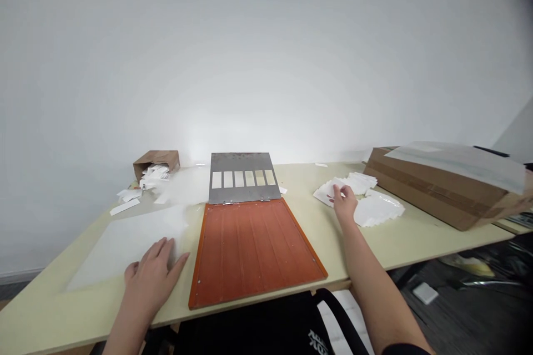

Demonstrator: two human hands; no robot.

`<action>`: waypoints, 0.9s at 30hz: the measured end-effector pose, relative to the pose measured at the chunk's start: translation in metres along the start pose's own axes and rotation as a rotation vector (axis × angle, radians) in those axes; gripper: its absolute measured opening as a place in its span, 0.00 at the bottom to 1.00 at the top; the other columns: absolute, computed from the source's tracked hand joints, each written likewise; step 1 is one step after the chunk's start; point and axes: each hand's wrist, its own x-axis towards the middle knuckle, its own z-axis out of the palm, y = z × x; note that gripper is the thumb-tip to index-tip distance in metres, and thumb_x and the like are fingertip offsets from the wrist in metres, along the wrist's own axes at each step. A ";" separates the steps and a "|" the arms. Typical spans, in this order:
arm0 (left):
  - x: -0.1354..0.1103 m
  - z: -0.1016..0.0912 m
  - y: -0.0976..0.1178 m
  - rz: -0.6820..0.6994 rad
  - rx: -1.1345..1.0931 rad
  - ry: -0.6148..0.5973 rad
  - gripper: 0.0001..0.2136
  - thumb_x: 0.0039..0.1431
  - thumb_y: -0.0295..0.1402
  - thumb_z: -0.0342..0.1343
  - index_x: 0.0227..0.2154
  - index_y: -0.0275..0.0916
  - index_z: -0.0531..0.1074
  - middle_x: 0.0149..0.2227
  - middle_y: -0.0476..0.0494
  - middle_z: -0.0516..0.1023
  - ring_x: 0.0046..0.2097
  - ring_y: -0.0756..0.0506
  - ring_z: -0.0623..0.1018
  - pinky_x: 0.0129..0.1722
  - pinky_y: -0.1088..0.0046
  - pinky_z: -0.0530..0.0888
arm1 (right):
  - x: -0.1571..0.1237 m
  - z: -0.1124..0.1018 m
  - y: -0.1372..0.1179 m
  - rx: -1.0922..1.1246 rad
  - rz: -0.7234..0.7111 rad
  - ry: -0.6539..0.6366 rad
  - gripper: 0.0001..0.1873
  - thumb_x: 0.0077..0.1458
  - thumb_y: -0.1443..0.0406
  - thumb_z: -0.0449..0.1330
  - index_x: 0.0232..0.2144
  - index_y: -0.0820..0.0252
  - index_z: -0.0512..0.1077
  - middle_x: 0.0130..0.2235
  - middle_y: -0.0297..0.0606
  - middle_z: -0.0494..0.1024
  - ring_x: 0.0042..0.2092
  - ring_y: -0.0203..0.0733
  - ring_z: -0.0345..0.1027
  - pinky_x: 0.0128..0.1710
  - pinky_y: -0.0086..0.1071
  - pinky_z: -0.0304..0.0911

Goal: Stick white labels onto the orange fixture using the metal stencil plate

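Note:
My left hand [152, 274] lies with its fingers spread on the right part of a thin translucent white sheet [112, 244], on the left of the table. My right hand [345, 205] is over a fan of thin white cards [325, 193], its fingers bent and drawn together at them. Whether a card is between the fingertips I cannot make out. Between my hands lies a reddish-orange board [256, 249] with lengthwise grooves. A grey metal plate [241, 163], hinged to its far edge, stands raised with a row of several rectangular windows.
At the back left an open cardboard box [160, 155] spills white paper strips [126, 206]. A second fan of white cards [378, 209] lies right of my right hand. A long cardboard box [433, 197] with a white sheet [462, 163] on top occupies the right end.

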 end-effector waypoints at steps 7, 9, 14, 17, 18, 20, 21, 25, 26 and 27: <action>-0.003 -0.003 -0.002 0.016 -0.023 0.027 0.23 0.64 0.44 0.39 0.55 0.38 0.66 0.60 0.34 0.69 0.60 0.34 0.69 0.56 0.47 0.64 | 0.002 -0.007 0.008 -0.172 -0.022 0.000 0.25 0.57 0.50 0.47 0.46 0.62 0.68 0.42 0.46 0.75 0.39 0.46 0.71 0.38 0.38 0.66; -0.003 -0.003 -0.001 0.019 -0.027 0.033 0.25 0.64 0.44 0.38 0.57 0.37 0.65 0.60 0.33 0.69 0.60 0.34 0.69 0.55 0.47 0.65 | 0.004 -0.011 0.009 -0.258 -0.032 -0.012 0.25 0.55 0.54 0.50 0.50 0.62 0.68 0.44 0.49 0.76 0.43 0.50 0.69 0.45 0.41 0.63; 0.000 0.005 -0.007 0.056 -0.068 0.090 0.27 0.64 0.43 0.35 0.57 0.33 0.65 0.58 0.31 0.71 0.56 0.33 0.73 0.52 0.52 0.70 | 0.002 -0.011 0.012 -0.448 -0.054 -0.137 0.25 0.54 0.57 0.53 0.52 0.59 0.69 0.42 0.47 0.78 0.43 0.50 0.68 0.46 0.42 0.60; 0.001 0.007 -0.011 0.097 -0.143 0.156 0.25 0.63 0.43 0.37 0.51 0.32 0.69 0.54 0.30 0.74 0.53 0.34 0.75 0.51 0.56 0.71 | -0.001 -0.006 0.011 -0.565 -0.083 -0.213 0.21 0.53 0.59 0.56 0.49 0.56 0.72 0.44 0.45 0.78 0.48 0.54 0.65 0.50 0.47 0.56; 0.001 0.006 -0.011 0.111 -0.174 0.164 0.23 0.63 0.43 0.37 0.47 0.33 0.70 0.51 0.29 0.75 0.52 0.34 0.75 0.51 0.57 0.71 | -0.002 -0.004 0.011 -0.603 -0.083 -0.222 0.21 0.52 0.59 0.56 0.49 0.56 0.72 0.46 0.46 0.77 0.50 0.56 0.64 0.51 0.49 0.54; 0.000 0.002 -0.009 0.134 -0.253 0.151 0.18 0.62 0.42 0.39 0.36 0.37 0.71 0.42 0.32 0.77 0.46 0.34 0.76 0.49 0.57 0.70 | -0.006 -0.001 0.009 -0.668 -0.077 -0.223 0.24 0.52 0.60 0.56 0.51 0.57 0.70 0.52 0.50 0.73 0.54 0.60 0.60 0.52 0.54 0.51; -0.001 0.000 -0.007 0.124 -0.298 0.149 0.16 0.61 0.41 0.39 0.30 0.39 0.69 0.36 0.34 0.77 0.43 0.35 0.76 0.47 0.56 0.71 | -0.007 0.000 0.007 -0.691 -0.075 -0.220 0.25 0.52 0.61 0.56 0.53 0.58 0.69 0.54 0.53 0.71 0.55 0.62 0.58 0.52 0.56 0.50; -0.005 -0.004 -0.003 0.051 -0.400 0.205 0.12 0.60 0.40 0.42 0.24 0.44 0.63 0.30 0.39 0.74 0.38 0.37 0.75 0.44 0.59 0.70 | -0.014 0.001 0.005 -0.753 -0.095 -0.235 0.24 0.54 0.61 0.54 0.54 0.59 0.68 0.55 0.55 0.69 0.57 0.64 0.56 0.52 0.58 0.50; -0.005 -0.003 -0.003 0.026 -0.417 0.226 0.11 0.60 0.40 0.42 0.25 0.44 0.63 0.30 0.39 0.74 0.39 0.38 0.75 0.44 0.59 0.70 | -0.014 0.002 0.005 -0.776 -0.107 -0.237 0.24 0.55 0.61 0.54 0.54 0.58 0.69 0.55 0.54 0.69 0.57 0.63 0.57 0.51 0.57 0.50; -0.006 -0.003 -0.004 0.000 -0.440 0.249 0.11 0.60 0.40 0.42 0.26 0.43 0.64 0.31 0.39 0.74 0.39 0.38 0.75 0.45 0.59 0.70 | -0.015 0.002 0.006 -0.793 -0.118 -0.234 0.23 0.55 0.61 0.53 0.53 0.57 0.69 0.54 0.53 0.69 0.56 0.63 0.58 0.51 0.56 0.51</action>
